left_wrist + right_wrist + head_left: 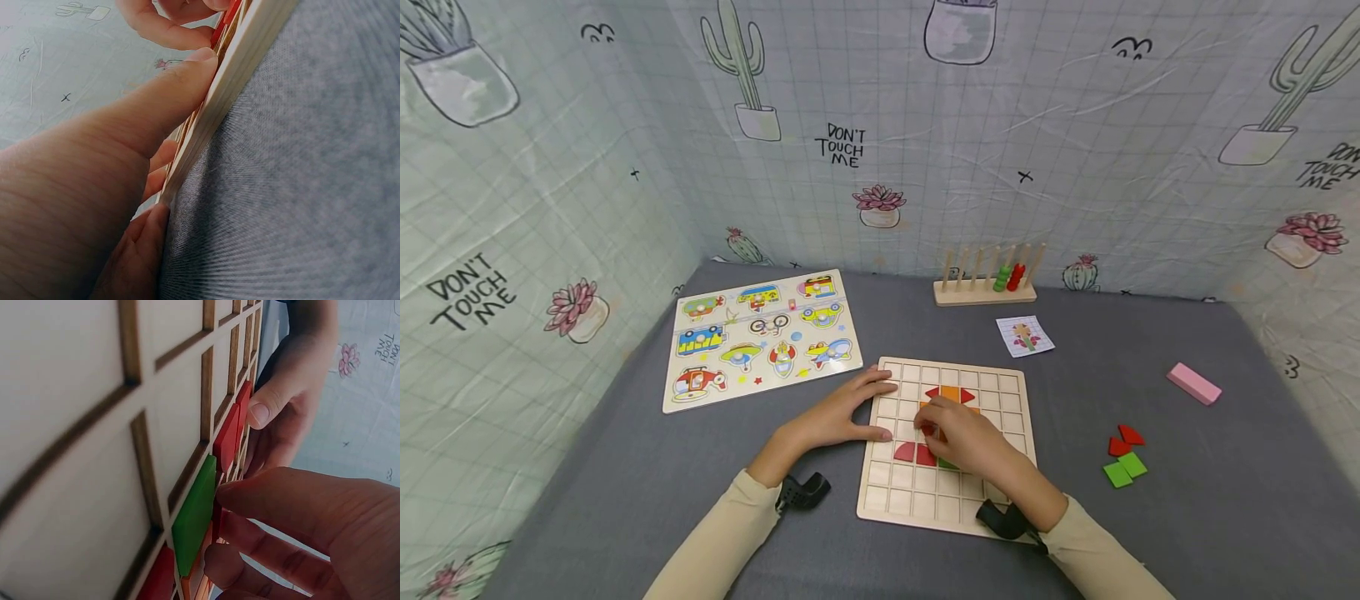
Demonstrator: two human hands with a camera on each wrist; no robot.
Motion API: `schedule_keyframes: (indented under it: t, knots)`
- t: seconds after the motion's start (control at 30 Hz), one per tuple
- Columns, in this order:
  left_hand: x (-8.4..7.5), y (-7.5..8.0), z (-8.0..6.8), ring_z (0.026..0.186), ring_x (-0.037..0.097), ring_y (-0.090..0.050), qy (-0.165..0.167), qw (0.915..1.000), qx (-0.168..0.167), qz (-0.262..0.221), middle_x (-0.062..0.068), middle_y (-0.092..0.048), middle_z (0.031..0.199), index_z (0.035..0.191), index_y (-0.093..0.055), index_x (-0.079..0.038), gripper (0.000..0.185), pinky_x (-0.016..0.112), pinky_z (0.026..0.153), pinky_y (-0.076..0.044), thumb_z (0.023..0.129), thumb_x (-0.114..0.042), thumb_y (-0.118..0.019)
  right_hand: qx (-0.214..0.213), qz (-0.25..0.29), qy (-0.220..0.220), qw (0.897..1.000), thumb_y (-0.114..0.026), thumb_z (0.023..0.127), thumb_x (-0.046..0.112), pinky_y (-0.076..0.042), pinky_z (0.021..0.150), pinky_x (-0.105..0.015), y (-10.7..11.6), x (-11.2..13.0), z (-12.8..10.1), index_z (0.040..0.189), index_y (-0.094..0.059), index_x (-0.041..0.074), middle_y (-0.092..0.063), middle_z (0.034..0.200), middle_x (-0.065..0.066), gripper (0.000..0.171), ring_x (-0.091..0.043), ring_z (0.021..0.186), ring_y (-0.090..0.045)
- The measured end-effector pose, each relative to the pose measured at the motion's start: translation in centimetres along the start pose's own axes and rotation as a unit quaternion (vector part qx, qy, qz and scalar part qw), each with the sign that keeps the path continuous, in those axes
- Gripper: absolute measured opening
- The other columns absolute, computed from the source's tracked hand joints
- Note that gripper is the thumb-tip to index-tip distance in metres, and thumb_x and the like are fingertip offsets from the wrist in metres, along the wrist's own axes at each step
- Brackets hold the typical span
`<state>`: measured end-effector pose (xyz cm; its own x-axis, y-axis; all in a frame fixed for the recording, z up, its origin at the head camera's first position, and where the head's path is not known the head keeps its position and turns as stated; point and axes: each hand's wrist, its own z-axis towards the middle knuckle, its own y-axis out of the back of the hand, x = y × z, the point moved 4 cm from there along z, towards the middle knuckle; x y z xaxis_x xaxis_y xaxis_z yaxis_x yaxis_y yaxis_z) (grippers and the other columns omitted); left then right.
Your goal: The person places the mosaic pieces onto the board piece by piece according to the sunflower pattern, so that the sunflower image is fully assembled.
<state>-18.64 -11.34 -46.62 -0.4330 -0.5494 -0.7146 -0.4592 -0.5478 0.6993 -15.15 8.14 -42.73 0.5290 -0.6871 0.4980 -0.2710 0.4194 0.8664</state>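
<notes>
A wooden grid board (1000,400) lies on the grey cloth. It holds red and orange pieces (950,394) near the top, more red pieces (913,452) and a green piece (947,464) lower down. My left hand (867,408) rests flat on the board's left edge (237,75), fingers straight and thumb on the wood. My right hand (936,427) hovers over the board's middle, its fingertips pinching a small red piece (928,430). In the right wrist view these fingertips (228,494) sit beside the green piece (194,515) and two red pieces (228,434).
Loose red pieces (1126,440) and green pieces (1124,469) lie right of the board. A pink block (1193,383), a small picture card (1025,336), a wooden peg rack (985,282) and a vehicle puzzle board (760,337) lie further back. Cloth walls enclose three sides.
</notes>
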Motion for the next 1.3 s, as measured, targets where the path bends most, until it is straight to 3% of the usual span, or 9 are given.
schedule_keyframes:
  t: [0.23,0.87,1.3]
  knots:
    - [0.2,-0.1,0.1,0.149,0.026,-0.016,0.006,1.0,0.003,0.004,0.005,-0.029,0.158,0.146,-0.046,-0.014,0.072,0.049,0.116,-0.024,0.085,-0.037,-0.076,0.012,0.009,0.002,1.0,-0.073,0.082,-0.001,-0.047,0.063,-0.024,0.1,-0.2,-0.1,0.092,-0.07,0.007,-0.061,0.091,-0.003,0.013,-0.012,0.074,-0.052]
    - [0.4,-0.3,0.1,0.149,0.026,-0.013,0.008,0.9999,0.004,0.01,0.003,-0.029,0.158,0.145,-0.047,-0.015,0.071,0.049,0.117,-0.022,0.084,-0.038,-0.077,-0.012,0.006,0.03,0.999,-0.073,0.083,0.0,-0.047,0.065,-0.024,0.1,-0.6,-0.6,0.093,-0.07,0.005,-0.064,0.091,-0.004,0.012,-0.01,0.072,-0.051]
    - [0.4,-0.2,0.1,0.15,0.025,-0.011,0.001,1.0,0.0,0.005,0.003,-0.028,0.158,0.145,-0.047,-0.015,0.072,0.05,0.117,-0.02,0.084,-0.038,-0.077,-0.032,0.012,0.003,0.999,-0.073,0.086,0.006,-0.053,0.072,-0.031,1.3,-1.1,-1.5,0.099,-0.071,0.005,-0.064,0.095,-0.004,0.013,-0.017,0.08,-0.059]
